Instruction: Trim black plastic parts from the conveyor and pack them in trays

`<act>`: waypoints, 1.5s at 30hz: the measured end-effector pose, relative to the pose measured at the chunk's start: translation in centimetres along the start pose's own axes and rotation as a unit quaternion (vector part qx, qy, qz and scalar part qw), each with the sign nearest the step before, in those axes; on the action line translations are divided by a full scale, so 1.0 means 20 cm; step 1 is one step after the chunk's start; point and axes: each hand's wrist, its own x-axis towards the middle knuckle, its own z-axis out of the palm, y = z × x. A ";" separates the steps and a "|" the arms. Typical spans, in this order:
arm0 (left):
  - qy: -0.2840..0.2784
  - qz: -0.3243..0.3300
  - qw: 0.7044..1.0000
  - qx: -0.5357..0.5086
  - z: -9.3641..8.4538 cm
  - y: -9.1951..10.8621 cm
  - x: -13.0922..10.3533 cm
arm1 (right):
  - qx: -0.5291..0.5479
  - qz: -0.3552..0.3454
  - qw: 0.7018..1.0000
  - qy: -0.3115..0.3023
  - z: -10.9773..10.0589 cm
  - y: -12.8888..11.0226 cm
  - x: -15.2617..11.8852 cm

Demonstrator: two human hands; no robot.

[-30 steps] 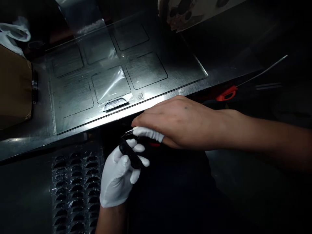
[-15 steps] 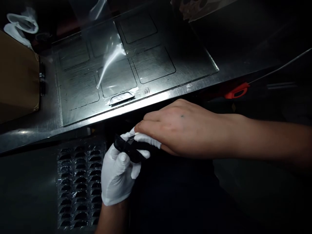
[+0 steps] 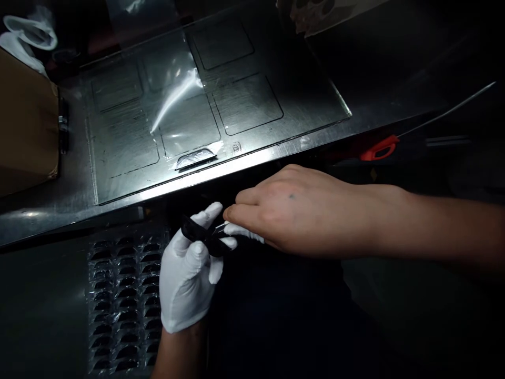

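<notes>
My left hand (image 3: 187,279), in a white glove, grips a dark curved part (image 3: 201,237) between thumb and fingers, below the bench edge. My right hand (image 3: 284,210) is closed at the right of that part. Its back is bare, and white fabric shows on a fingertip. A thin, shiny tool tip (image 3: 220,228) sticks out of its fingers and reaches the dark part; the rest of the tool is hidden. On the bench's front edge above lies a dark-rimmed, shiny curved piece (image 3: 196,159) on clear film.
A clear sheet (image 3: 252,105) with dark outlines covers the metal bench. At the left stand a cardboard box (image 3: 27,126) and white cloth (image 3: 29,34). A tray (image 3: 126,281) of several dark curved parts sits lower left. A red-handled tool (image 3: 379,148) is at the right.
My right hand has moved slightly away from my left hand, and a gloved left finger now stretches out further. The view has shifted a little.
</notes>
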 end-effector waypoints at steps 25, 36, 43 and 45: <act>0.072 -0.019 0.994 -0.078 -0.01 0.03 0.05 | -0.048 0.007 0.998 -0.033 0.01 0.01 -0.01; 0.110 0.080 0.990 -0.047 0.05 0.00 0.03 | -0.019 0.026 0.999 -0.009 0.00 -0.06 -0.01; 0.182 0.000 0.983 -0.031 0.00 0.01 0.03 | -0.023 0.168 0.957 0.234 0.06 0.41 -0.07; 0.162 -0.028 0.986 -0.031 -0.03 -0.01 0.05 | -0.059 0.224 0.930 0.284 0.08 0.60 -0.06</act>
